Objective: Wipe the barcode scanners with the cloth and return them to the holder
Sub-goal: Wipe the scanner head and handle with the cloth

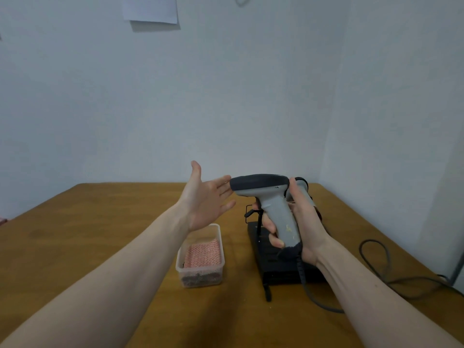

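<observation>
Below the curled fingers of the right hand (298,222), the dark cable (305,285) drops from the butt of the barcode scanner (271,204) and runs off across the wooden table (100,234); judging from its slack loop, it could snag on the black holder (281,259) under the hand and tug the scanner askew when it is turned or set back. That hand wraps the grey grip from the far side, thumb up by the dark head, fingertips closed around the front of the handle, so the scanner is held upright and clear of the holder. Left of those fingers, the left hand (206,199) is open and empty, palm turned toward the scanner, thumb raised, its fingertips just at or touching the nose of the head; which of the two cannot be told. Beneath the left wrist sits a clear plastic tub (218,237) with the red-and-white cloth (203,252) folded inside, untouched, so wiping looks not yet begun, and a bare-handed touch on the head risks smearing it. Beyond the right thumb, a second scanner (302,184) peeks out, seemingly in the holder, close enough to be knocked.
</observation>
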